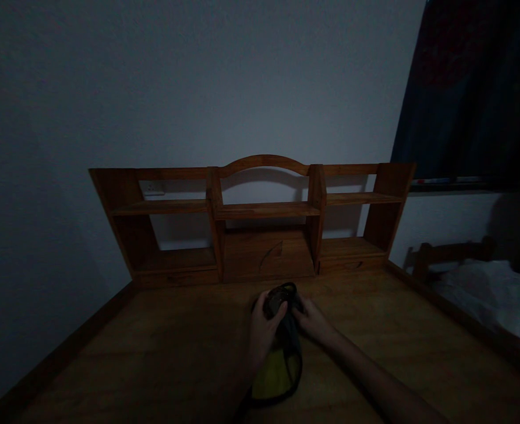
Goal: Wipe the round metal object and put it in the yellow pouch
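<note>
The room is dim. A small dark object (pixel 278 300), perhaps a compact device, sits on the wooden desk (pixel 162 353) at the upper end of a dark pouch with yellow lining (pixel 277 374). My left hand (pixel 262 333) curls around the object's left side, thumb on top. My right hand (pixel 313 321) grips its right side, fingers closed against it. Both forearms reach in from the bottom of the view.
A wooden hutch with shelves and a central drawer panel (pixel 264 250) stands at the desk's back against a pale wall. To the right are a bed with white bedding (pixel 493 297) and a dark curtain (pixel 476 94).
</note>
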